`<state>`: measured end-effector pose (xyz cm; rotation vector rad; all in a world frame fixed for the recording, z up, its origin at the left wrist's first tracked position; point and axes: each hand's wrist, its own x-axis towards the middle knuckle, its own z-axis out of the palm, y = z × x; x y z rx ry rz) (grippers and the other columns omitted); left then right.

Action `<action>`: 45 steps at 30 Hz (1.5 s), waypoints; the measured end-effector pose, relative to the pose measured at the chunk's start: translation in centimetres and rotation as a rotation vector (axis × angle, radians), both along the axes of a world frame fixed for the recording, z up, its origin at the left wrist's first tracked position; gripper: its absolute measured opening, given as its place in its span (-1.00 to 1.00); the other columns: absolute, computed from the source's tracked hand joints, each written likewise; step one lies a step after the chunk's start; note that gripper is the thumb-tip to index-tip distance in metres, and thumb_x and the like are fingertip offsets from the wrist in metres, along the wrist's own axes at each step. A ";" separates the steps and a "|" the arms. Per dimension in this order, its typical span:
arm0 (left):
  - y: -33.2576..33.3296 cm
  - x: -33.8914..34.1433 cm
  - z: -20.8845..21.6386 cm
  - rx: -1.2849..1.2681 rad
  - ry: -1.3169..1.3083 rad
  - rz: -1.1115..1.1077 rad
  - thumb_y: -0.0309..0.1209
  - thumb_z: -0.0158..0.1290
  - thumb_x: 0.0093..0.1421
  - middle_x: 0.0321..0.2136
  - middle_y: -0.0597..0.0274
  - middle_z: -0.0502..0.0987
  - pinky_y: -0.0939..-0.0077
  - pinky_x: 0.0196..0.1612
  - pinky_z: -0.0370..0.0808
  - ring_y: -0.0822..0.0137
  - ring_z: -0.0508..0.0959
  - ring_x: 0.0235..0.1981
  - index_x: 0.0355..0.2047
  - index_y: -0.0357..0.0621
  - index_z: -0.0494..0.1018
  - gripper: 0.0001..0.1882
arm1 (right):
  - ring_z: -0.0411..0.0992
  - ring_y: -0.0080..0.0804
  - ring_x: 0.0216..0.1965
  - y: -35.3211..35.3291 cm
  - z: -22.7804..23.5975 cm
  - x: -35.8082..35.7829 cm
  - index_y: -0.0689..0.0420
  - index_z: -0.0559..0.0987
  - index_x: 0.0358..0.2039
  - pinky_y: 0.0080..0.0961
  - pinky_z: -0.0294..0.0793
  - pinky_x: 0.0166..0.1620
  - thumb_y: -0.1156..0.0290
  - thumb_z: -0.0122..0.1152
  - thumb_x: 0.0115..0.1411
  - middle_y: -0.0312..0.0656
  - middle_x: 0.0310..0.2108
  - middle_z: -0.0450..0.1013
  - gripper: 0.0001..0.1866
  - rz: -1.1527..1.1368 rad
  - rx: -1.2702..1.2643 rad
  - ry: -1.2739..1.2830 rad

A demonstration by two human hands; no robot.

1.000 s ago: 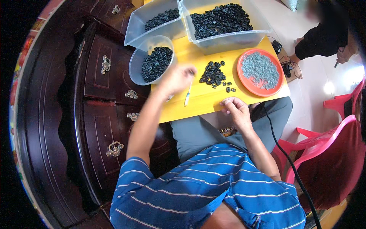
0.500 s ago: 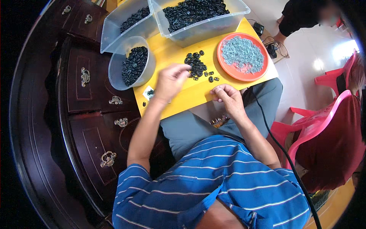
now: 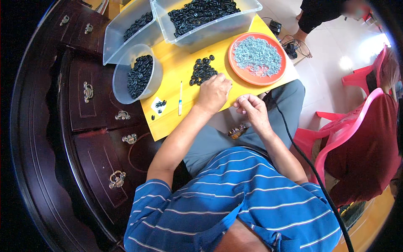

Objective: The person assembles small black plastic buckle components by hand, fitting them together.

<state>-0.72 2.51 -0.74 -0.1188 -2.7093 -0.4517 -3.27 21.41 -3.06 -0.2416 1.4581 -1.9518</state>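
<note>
Yellow table (image 3: 166, 124), left hand (image 3: 215, 93) at the black pieces (image 3: 203, 70), apparently picking, grip hidden; right hand's (image 3: 253, 110) fingertips pressed together, contents unclear; next move wants delicate fingers.

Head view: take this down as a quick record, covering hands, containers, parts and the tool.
Left hand: over the near side of the loose pile of black oval parts; grip hidden
Right hand: thumb and forefinger together at the yellow table's near edge; any content unclear
Orange round plate: holds thin, silvery screw-like pieces
Round clear tub: holds black parts
Rectangular bins: left bin and right bin, both holding black parts
Slim screwdriver-like tool: on the table, left of the left hand
</note>
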 end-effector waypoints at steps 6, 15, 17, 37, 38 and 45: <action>0.1 -0.8 1.4 -0.028 -0.120 0.028 -0.39 0.15 0.10 -0.39 0.12 0.48 0.16 -0.31 0.53 0.08 0.55 -0.31 -0.44 -0.15 0.45 -0.87 | 0.46 -0.64 -0.39 0.2 -0.3 0.2 0.19 0.56 -0.25 -0.68 0.44 -0.28 0.30 0.08 0.37 -0.26 -0.34 0.56 -0.78 -0.032 -0.026 -0.094; 3.3 1.1 3.2 0.685 -0.296 0.014 -0.46 0.18 0.12 -0.49 0.18 0.56 0.40 -0.37 0.51 0.30 0.58 -0.46 -0.38 -0.27 0.51 -0.87 | 0.46 -0.64 -0.35 0.8 0.9 0.5 0.16 0.52 -0.12 -0.70 0.45 -0.26 0.29 0.15 0.34 -0.30 -0.29 0.53 -0.78 -0.097 -0.187 -0.196; 3.7 1.3 2.8 0.876 -0.359 0.028 -0.47 0.18 0.14 -0.50 0.24 0.58 0.51 -0.38 0.50 0.44 0.56 -0.49 -0.36 -0.28 0.53 -0.88 | 0.46 -0.63 -0.34 0.9 1.0 0.6 0.16 0.52 -0.11 -0.69 0.45 -0.25 0.30 0.17 0.34 -0.31 -0.28 0.52 -0.78 -0.105 -0.203 -0.166; 5.9 -9.7 4.1 0.099 -0.204 -0.102 -0.36 0.12 0.03 -0.43 0.04 0.61 0.11 -0.21 0.55 0.02 0.63 -0.35 -0.45 -0.14 0.59 -0.86 | 0.43 -0.67 -0.39 2.6 0.1 -0.6 0.13 0.50 -0.27 -0.68 0.45 -0.25 0.33 0.16 0.32 -0.33 -0.34 0.51 -0.86 -0.180 -0.117 -0.079; 6.1 -10.1 3.8 0.100 -0.205 -0.105 -0.36 0.12 0.03 -0.43 0.04 0.61 0.11 -0.21 0.55 0.02 0.63 -0.35 -0.45 -0.14 0.59 -0.86 | 0.43 -0.67 -0.40 2.7 0.0 -0.7 0.13 0.50 -0.27 -0.69 0.45 -0.25 0.34 0.16 0.32 -0.33 -0.35 0.51 -0.87 -0.185 -0.105 -0.073; 6.6 -11.4 2.3 -0.052 -0.272 -0.118 -0.31 0.15 0.07 -0.45 0.03 0.59 0.10 -0.23 0.53 0.02 0.61 -0.34 -0.46 -0.12 0.58 -0.85 | 0.42 -0.69 -0.40 3.0 -0.1 -1.2 0.14 0.51 -0.26 -0.70 0.45 -0.27 0.40 0.17 0.30 -0.35 -0.37 0.52 -0.90 -0.235 -0.069 -0.063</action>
